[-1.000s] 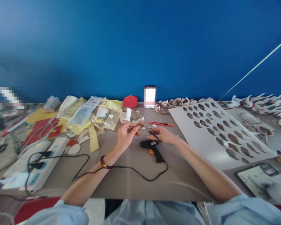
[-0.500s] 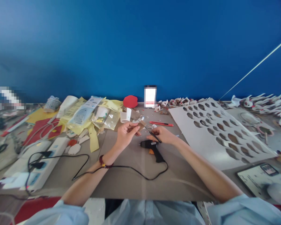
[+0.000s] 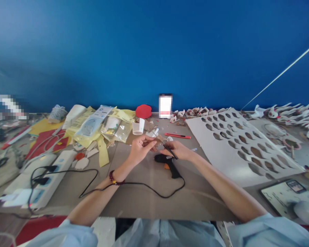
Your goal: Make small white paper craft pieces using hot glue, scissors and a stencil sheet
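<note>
My left hand (image 3: 139,149) pinches a small brown cardboard piece (image 3: 157,139) above the grey table (image 3: 144,202). My right hand (image 3: 178,149) is closed on black scissors (image 3: 167,148), whose blades point up-left at the cardboard piece. A black hot glue gun (image 3: 167,162) lies on the table just below both hands, its black cord (image 3: 134,183) running left under my left wrist to a white power strip (image 3: 48,178).
A large white sheet with cut-out holes (image 3: 237,144) lies at the right. A red utility knife (image 3: 177,136), a plastic cup (image 3: 138,127), a red cap (image 3: 143,111) and yellow packets (image 3: 103,128) crowd the far side. A tablet (image 3: 285,197) sits at the lower right.
The cardboard piece has tilted and turned slightly in my left fingers, and the scissors have shifted a little against it. Both arms stay in place.
</note>
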A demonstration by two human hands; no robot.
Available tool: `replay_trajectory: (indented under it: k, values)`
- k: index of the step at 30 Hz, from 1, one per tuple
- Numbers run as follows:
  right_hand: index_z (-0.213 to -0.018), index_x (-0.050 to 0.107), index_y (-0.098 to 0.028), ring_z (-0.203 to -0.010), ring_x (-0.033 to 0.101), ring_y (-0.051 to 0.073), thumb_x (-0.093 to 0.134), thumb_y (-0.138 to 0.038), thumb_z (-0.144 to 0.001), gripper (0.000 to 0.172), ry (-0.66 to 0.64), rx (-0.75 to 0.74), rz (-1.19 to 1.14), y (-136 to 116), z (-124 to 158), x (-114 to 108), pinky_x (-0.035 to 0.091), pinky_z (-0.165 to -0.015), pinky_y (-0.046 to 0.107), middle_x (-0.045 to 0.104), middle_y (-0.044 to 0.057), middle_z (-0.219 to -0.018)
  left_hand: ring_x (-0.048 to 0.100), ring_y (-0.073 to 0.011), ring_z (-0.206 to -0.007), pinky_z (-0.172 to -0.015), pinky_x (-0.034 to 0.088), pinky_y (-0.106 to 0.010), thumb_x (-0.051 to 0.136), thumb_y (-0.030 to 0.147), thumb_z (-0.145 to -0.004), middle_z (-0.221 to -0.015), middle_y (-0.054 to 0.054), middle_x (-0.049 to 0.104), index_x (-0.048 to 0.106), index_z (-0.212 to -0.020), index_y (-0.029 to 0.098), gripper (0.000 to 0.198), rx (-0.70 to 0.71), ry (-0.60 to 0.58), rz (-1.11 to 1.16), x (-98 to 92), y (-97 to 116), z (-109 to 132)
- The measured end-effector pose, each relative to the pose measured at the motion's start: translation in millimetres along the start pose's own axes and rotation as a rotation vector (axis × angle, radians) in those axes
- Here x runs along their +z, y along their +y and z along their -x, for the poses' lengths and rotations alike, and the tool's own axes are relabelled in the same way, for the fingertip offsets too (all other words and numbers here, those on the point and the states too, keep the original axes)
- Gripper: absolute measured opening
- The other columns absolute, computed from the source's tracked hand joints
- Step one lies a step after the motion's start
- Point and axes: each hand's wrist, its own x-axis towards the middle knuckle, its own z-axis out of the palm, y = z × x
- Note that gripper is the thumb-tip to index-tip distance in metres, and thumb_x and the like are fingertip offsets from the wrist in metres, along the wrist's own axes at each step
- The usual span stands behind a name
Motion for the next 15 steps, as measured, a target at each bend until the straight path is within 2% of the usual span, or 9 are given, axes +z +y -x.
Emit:
replay_trajectory:
  k: [5, 15]
  values:
    - [-0.056, 0.039, -0.018, -0.054, 0.028, 0.009, 0.055, -0.056, -0.075, 0.045, 0.063, -0.004, 0.084, 6.2, -1.9, 3.6, 0.021, -0.048, 0.024, 0.029, -0.004, -0.056, 0.066, -0.0174, -0.050, -0.053, 0.057, -0.030, 0.073, 0.036, -0.069, -0.056, -0.002, 0.067, 0.061, -0.081, 0.014, 0.028, -0.009, 0.017, -0.005, -0.7, 1.3, -0.3]
    - [-0.050, 0.040, -0.017, -0.049, 0.030, 0.007, 0.057, -0.054, -0.071, 0.046, 0.159, 0.034, 0.076, 7.4, -5.2, 8.5, 0.022, -0.045, 0.023, 0.033, -0.004, -0.049, 0.066, -0.0160, -0.051, -0.054, 0.057, -0.027, 0.072, 0.038, -0.069, -0.055, -0.001, 0.067, 0.061, -0.083, 0.012, 0.031, -0.028, 0.027, 0.000, -1.9, -3.9, -1.8]
